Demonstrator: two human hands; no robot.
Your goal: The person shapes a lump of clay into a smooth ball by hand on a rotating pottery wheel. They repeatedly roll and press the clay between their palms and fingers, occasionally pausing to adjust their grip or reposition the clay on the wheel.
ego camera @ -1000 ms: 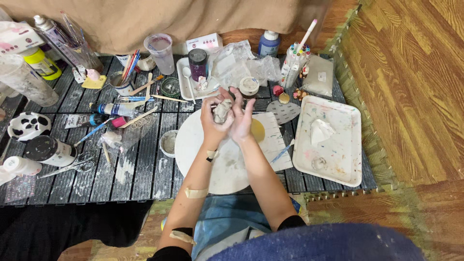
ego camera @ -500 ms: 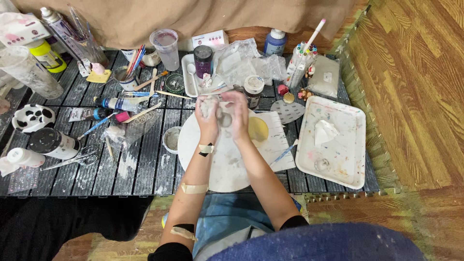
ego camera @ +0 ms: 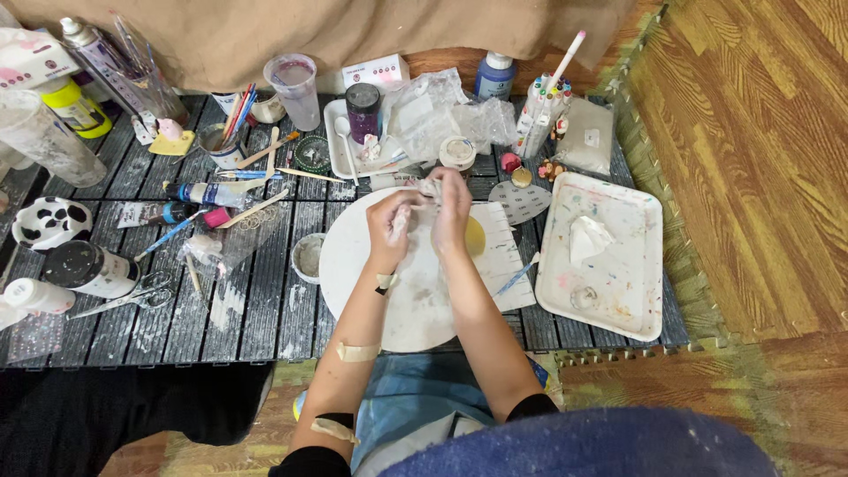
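Note:
My left hand [ego camera: 390, 226] and my right hand [ego camera: 451, 210] meet over the far part of a round white board [ego camera: 380, 296] on the low dark slatted table [ego camera: 256, 305]. Between the fingers of both hands sits a small pale lump of clay [ego camera: 422, 196], mostly hidden by my fingers. A yellow disc [ego camera: 475, 237] lies on the board just right of my right hand. A small round pale dish [ego camera: 308, 257] stands at the board's left edge.
A white paint-stained tray [ego camera: 618, 283] with a crumpled tissue lies to the right. Behind my hands are a dark glitter jar [ego camera: 362, 111], a plastic cup [ego camera: 297, 88], crinkled plastic bags [ego camera: 433, 110], a marker holder [ego camera: 541, 110] and a blue bottle [ego camera: 495, 75]. Brushes, tubes, scissors [ego camera: 132, 299] and bottles crowd the left.
Both hands stay together around the clay lump, working it with small finger shifts. The view has tilted slightly, so the table sits a little lower in the frame.

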